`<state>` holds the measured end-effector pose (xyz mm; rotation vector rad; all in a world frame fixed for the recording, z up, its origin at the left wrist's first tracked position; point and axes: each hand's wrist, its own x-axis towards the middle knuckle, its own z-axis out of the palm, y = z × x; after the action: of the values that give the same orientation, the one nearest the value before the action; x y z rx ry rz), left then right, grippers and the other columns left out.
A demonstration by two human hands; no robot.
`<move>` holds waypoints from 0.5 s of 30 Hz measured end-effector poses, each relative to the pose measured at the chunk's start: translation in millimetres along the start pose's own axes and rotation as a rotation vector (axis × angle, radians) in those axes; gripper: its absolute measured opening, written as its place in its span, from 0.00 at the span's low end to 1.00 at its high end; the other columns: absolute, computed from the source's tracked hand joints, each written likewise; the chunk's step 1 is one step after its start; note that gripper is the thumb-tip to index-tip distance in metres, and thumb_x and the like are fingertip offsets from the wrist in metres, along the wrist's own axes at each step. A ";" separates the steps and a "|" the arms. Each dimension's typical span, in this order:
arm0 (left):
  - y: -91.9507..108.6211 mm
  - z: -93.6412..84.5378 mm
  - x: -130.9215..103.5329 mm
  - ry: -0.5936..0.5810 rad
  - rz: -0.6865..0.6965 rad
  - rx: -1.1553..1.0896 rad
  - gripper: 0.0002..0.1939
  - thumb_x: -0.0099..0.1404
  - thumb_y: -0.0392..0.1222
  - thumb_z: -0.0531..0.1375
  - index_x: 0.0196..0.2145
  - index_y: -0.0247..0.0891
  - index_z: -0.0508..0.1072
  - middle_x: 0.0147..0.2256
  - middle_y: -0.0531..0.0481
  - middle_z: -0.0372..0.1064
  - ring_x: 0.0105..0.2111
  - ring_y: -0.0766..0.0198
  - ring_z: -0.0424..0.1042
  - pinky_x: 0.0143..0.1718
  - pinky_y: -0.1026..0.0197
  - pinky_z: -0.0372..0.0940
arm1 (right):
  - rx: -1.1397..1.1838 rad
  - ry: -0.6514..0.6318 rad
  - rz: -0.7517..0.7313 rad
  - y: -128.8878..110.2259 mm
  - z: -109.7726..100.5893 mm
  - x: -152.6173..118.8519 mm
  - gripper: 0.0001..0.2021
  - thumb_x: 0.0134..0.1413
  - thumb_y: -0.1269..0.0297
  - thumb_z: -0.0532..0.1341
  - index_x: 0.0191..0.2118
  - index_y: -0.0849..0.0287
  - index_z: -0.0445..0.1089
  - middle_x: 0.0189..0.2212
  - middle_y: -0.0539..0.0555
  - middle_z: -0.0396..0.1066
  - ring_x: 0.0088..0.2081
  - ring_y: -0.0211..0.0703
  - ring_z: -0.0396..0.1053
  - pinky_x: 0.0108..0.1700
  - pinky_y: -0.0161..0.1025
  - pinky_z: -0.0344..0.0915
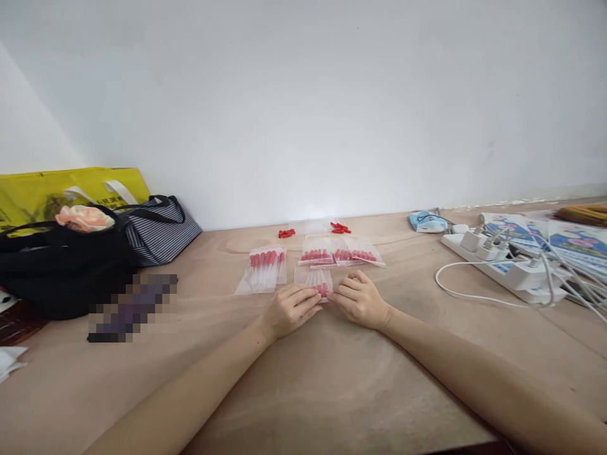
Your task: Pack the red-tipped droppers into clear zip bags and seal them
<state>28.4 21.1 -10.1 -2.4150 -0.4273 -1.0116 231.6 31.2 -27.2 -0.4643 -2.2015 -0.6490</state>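
Between my two hands lies a clear plastic bag (313,277) containing thin pale sticks with red ends. My left hand (291,309) pinches its near edge on the left, fingers pressed together. On the right, my right hand (359,299) grips the same edge with curled fingers. Beyond my left hand are filled bags (268,268) of the same red-ended sticks. More filled bags (317,253) overlap just behind the held one. Farther back sit two small heaps of loose red pieces, a left heap (286,234) and a right heap (340,228), with clear packaging (317,227) between them.
At left stand a black bag (61,265), a striped bag (164,230) and a yellow bag (121,183); a pixelated dark object (135,309) lies before them. To the right are a white power strip (502,268) with cables, a blue mask (427,221) and printed papers (578,243).
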 end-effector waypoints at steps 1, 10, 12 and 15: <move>0.0 0.6 -0.1 -0.006 -0.003 0.003 0.04 0.60 0.36 0.57 0.34 0.35 0.71 0.31 0.50 0.72 0.31 0.65 0.71 0.32 0.62 0.69 | -0.007 -0.005 0.009 -1.4 0.4 1.3 0.07 0.52 0.75 0.52 0.30 0.61 0.67 0.22 0.49 0.67 0.28 0.35 0.59 0.35 0.39 0.51; -0.7 2.2 -1.6 0.006 -0.011 -0.017 0.05 0.60 0.30 0.55 0.32 0.33 0.71 0.29 0.48 0.72 0.29 0.64 0.71 0.30 0.61 0.68 | 0.015 0.033 0.060 -3.5 -3.1 8.0 0.06 0.53 0.71 0.54 0.30 0.59 0.68 0.23 0.49 0.68 0.28 0.35 0.59 0.36 0.39 0.51; -0.8 2.2 -1.9 0.013 -0.021 -0.028 0.05 0.61 0.31 0.55 0.33 0.33 0.71 0.30 0.48 0.73 0.29 0.64 0.71 0.29 0.61 0.68 | 0.003 0.036 -0.001 -0.1 -5.4 6.3 0.06 0.53 0.72 0.54 0.32 0.58 0.68 0.25 0.48 0.69 0.30 0.35 0.60 0.37 0.39 0.51; -1.1 2.5 -2.0 0.019 -0.034 -0.051 0.05 0.61 0.31 0.55 0.33 0.34 0.71 0.30 0.49 0.73 0.29 0.64 0.71 0.30 0.62 0.68 | -0.059 0.021 -0.118 3.3 -8.4 4.6 0.07 0.53 0.74 0.53 0.32 0.59 0.68 0.26 0.48 0.69 0.31 0.35 0.60 0.38 0.40 0.51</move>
<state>27.9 23.2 -12.7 -2.4485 -0.4427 -1.0718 235.3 29.5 -17.9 -0.3573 -2.2071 -0.7801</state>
